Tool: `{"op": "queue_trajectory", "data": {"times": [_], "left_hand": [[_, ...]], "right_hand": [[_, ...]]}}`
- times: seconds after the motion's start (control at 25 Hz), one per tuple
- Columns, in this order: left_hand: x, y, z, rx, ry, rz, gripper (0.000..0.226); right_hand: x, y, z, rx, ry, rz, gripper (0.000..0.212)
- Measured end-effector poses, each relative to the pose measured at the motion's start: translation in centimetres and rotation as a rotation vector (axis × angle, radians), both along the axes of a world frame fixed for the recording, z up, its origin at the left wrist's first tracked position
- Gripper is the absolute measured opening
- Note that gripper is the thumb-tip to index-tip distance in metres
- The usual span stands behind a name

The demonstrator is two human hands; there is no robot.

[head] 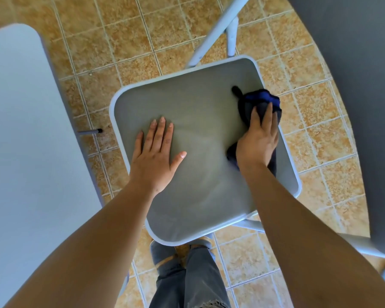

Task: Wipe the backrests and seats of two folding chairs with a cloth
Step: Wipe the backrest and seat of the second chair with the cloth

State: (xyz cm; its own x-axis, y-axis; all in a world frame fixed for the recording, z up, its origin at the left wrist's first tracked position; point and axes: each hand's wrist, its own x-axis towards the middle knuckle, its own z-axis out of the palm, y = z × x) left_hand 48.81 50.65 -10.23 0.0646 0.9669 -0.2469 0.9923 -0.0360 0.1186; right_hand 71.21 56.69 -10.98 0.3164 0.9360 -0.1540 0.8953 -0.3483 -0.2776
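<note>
Nearest the camera, legs in grey jeans (187, 281) are seen at the near edge of the seat (198, 103), which serves as the landmark here. On the left half of the seat the left hand (156, 156) is laid flat, fingers straight and slightly spread, nothing held; the chair is judged to be steadied by it. On the right half, close to the right edge, the right hand (257, 143) is pressed onto the dark blue cloth (260, 98), with the fingers bent over the bunched fabric and some of it gathered between them. The cloth is in contact with the seat and spills out beyond the fingertips and behind the wrist.

The cloth is judged soft, light and limp, best kept bunched under the palm so no loose tail drags. The seat looks like taut mesh in a pale rim, so some give under pressure is expected. The chair is probably light and may slide on tiles.

Beyond the far edge of the seat, the pale chair frame (209, 41) rises over the tiled floor (142, 30).
</note>
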Motion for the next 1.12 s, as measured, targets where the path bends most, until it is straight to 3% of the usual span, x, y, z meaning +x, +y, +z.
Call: {"op": "queue_trajectory", "data": {"times": [0.16,0.32,0.4,0.48,0.56,0.64,0.76,0.88,0.96,1.12], "left_hand": [[-0.2,1.9,0.3,0.116,0.016,-0.034,0.066],[0.2,4.1,-0.1,-0.048,0.061,0.067,0.07],[0.2,4.2,-0.2,-0.084,0.061,0.06,0.071],[-0.1,4.3,0.0,-0.119,0.045,0.053,0.073],[-0.1,4.4,0.1,-0.145,0.037,0.056,0.074],[0.0,4.5,0.1,-0.153,0.037,0.059,0.075],[0.0,4.6,0.1,-0.184,0.037,0.058,0.076],[0.1,4.8,0.3,-0.234,0.043,0.072,0.076],[0.1,5.0,0.5,-0.252,0.037,0.061,0.075],[-0.2,4.9,0.8,-0.251,0.012,0.046,0.074]], "right_hand": [[-4.8,3.2,0.4,0.02,0.022,0.225,0.061],[-5.7,-2.6,0.1,0.1,0.039,0.405,0.058],[-3.1,-5.3,-0.3,0.101,0.01,0.33,0.057],[-0.7,-5.9,-0.4,0.079,0.028,0.078,0.059],[0.3,-4.1,-0.2,0.051,0.039,-0.131,0.062],[-0.3,-0.9,-0.1,0.049,0.057,-0.183,0.063],[-3.3,1.4,0.0,0.094,0.11,0.007,0.063],[-6.1,-2.6,-0.2,0.12,0.074,0.342,0.059],[-4.7,-5.2,-0.3,0.108,0.033,0.398,0.059],[0.7,-6.9,-0.3,0.043,0.017,-0.033,0.065]]}}
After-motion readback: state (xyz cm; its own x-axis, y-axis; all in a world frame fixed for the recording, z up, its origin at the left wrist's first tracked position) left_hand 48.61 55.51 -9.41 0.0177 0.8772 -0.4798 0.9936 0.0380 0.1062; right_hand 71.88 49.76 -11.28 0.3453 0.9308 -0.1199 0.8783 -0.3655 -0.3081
